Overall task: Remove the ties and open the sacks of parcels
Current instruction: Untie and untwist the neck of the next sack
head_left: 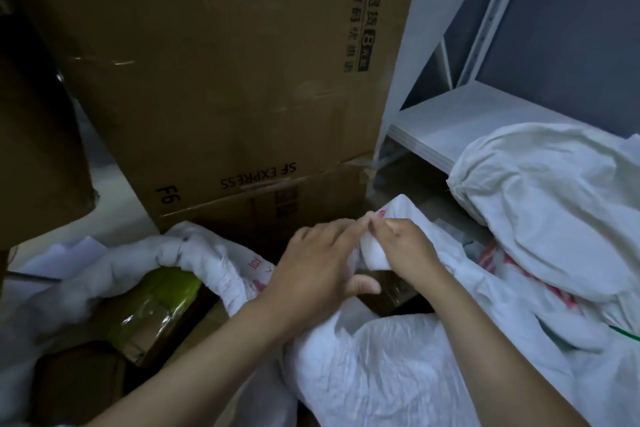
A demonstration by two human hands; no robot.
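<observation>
Both left hand (313, 269) and right hand (407, 251) pinch front sack (381, 360), cardboard boxes (225, 80) behind, tied sack (554, 191) beside.

Stacked cardboard boxes (214, 80) stand left of white shelving (450, 125) against a grey wall (571, 28).

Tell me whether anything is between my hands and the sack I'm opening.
Nothing visible is in the way. The left hand and the right hand both pinch the bunched edge of the white sack at its mouth.
</observation>
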